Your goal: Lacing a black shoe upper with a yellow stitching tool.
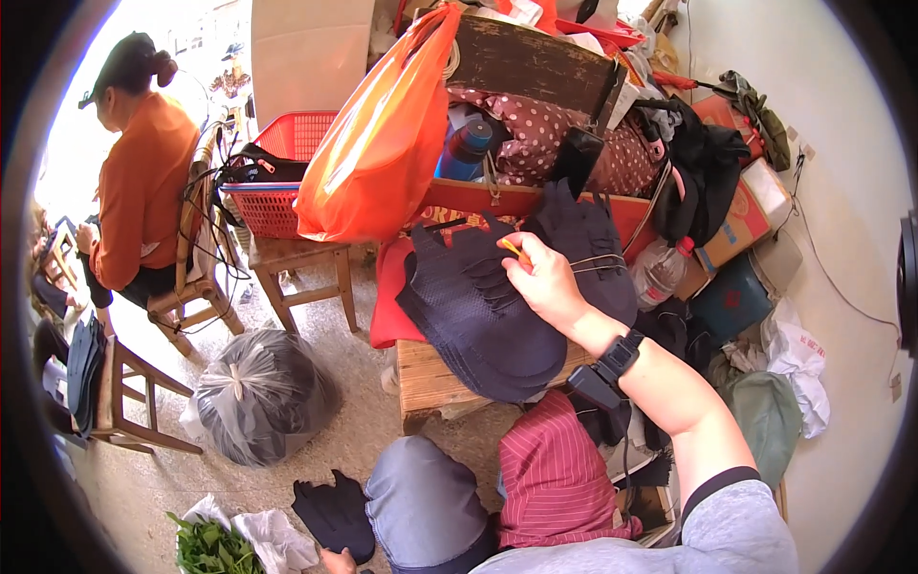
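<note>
Where right fingers (528, 243) pinch closed, something yellow (512, 247) protrudes

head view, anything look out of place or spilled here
Possibly the green leafy stems at the lower left, beside a crumpled white plastic bag: plants look odd near the flat dark fabric piece by the left hand. No spill shows.

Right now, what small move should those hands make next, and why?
Perhaps bring the left hand up to steady the dark cloth pile: the right hand is over it, pinching a small yellow thing, while the left is down low beside a separate black piece.
</note>
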Demonstrator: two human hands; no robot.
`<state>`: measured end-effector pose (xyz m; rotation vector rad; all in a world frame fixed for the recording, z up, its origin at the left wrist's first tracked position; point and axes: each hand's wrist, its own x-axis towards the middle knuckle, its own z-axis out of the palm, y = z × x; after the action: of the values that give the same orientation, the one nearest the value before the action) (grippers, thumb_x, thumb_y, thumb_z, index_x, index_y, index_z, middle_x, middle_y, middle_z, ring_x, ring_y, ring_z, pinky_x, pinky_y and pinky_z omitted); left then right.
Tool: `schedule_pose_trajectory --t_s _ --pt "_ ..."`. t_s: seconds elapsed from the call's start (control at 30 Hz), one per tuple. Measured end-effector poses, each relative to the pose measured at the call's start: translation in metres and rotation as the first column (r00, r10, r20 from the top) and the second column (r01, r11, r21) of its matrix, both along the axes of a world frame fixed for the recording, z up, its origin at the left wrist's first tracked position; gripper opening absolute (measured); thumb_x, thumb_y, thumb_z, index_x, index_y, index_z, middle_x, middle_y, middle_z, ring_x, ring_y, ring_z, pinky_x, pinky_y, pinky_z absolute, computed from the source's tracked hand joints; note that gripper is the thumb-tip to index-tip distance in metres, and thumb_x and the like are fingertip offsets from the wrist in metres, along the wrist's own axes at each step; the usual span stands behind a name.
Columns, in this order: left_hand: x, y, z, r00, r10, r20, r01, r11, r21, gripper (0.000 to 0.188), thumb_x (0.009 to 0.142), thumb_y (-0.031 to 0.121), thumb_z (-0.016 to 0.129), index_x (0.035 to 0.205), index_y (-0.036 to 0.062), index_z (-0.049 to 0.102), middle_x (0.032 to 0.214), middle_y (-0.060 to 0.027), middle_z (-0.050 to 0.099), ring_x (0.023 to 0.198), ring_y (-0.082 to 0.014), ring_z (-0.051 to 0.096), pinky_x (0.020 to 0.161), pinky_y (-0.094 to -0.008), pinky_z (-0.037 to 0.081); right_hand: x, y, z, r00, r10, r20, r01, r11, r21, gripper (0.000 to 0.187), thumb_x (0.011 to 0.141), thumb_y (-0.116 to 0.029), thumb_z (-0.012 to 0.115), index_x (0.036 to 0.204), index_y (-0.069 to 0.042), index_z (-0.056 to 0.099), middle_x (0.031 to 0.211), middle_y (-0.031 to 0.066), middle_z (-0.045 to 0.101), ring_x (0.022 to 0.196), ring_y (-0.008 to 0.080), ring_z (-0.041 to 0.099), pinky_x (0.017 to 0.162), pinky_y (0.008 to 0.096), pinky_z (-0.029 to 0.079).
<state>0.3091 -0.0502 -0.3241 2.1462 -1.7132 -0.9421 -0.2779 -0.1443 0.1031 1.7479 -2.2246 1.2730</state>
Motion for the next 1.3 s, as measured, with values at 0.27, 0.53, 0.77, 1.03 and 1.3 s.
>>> schedule_pose_trajectory --t_s 0.27,0.53,0.77,1.03,1.3 --pt "0.024 -0.019 -0.050 0.960 0.138 -0.242 -0.083 0.971 0.224 0.044 0.082 0.018 0.074 0.114 -0.0085 0.060 0.089 -0.0192 0.068 0.068 -0.0268 0.065 0.060 -0.0388 0.055 -0.018 0.002 -0.021 0.969 -0.008 0.246 0.010 1.000 -0.009 0.022 0.088 -0.008 0.067 0.109 -0.006 0.065 0.078 0.0061 0.064 0.060 0.0117 0.055 0.058 0.0290 0.045" --pt "-0.009 -0.033 0.035 0.933 0.247 -0.261 -0.224 0.968 0.114 0.044 0.091 0.028 0.060 0.120 -0.0048 0.060 0.114 -0.0184 0.064 0.102 -0.0275 0.057 0.091 -0.0406 0.046 -0.034 -0.007 -0.030 0.980 0.171 0.101 -0.176 0.983 0.046 0.014 0.092 -0.018 0.063 0.099 -0.007 0.063 0.089 0.0134 0.069 0.081 0.0304 0.069 0.069 0.0409 0.052" --pt "-0.035 -0.046 0.108 0.787 0.223 -0.575 -0.193 0.975 0.113 0.037 0.095 0.026 0.056 0.118 -0.0018 0.058 0.107 -0.0109 0.061 0.094 -0.0202 0.053 0.082 -0.0346 0.046 -0.055 -0.007 -0.036 0.970 0.244 -0.019 -0.238 0.959 0.157 0.022 0.095 -0.023 0.063 0.103 -0.005 0.055 0.092 0.0193 0.068 0.088 0.0415 0.065 0.074 0.0472 0.051" --pt "-0.065 -0.036 0.128 0.807 0.094 -0.583 -0.095 0.995 0.028 0.021 0.095 0.022 0.055 0.099 0.0025 0.058 0.089 -0.0031 0.054 0.081 -0.0150 0.046 0.075 -0.0311 0.042 -0.063 -0.008 -0.041 0.964 0.264 -0.038 -0.248 0.939 0.239 0.021 0.096 -0.023 0.061 0.104 -0.005 0.054 0.088 0.0199 0.068 0.085 0.0425 0.065 0.072 0.0500 0.049" --pt "-0.039 -0.050 0.067 0.688 0.267 -0.674 -0.230 0.962 0.146 0.013 0.083 0.009 0.059 0.094 0.0088 0.051 0.085 -0.0011 0.055 0.075 -0.0126 0.055 0.068 -0.0266 0.048 -0.042 0.013 -0.031 0.990 0.128 -0.064 -0.123 0.990 0.071 0.022 0.097 -0.024 0.059 0.111 -0.008 0.059 0.093 0.0178 0.069 0.089 0.0386 0.067 0.075 0.0475 0.053"
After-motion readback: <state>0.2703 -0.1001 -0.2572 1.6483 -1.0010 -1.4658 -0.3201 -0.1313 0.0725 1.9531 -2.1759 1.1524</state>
